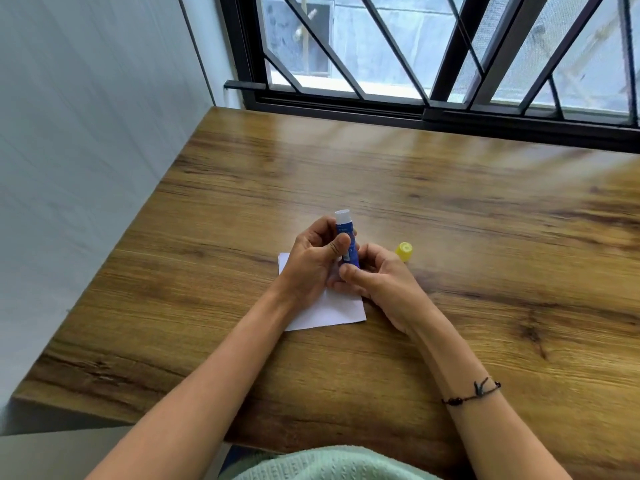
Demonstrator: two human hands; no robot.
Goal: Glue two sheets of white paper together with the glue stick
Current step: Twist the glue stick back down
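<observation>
A big wooden table [450, 237] fills most of the view. Its top is brown with dark wavy lines in the wood. The far edge of the table runs along a window, and the left edge runs along a pale wall.

White paper [329, 311] lies flat on the table, near the middle. Only part of it shows. I cannot tell if it is one sheet or two.

A small yellow cap [404, 251] sits on the table too, a little to the right of the paper and not touching it.
</observation>
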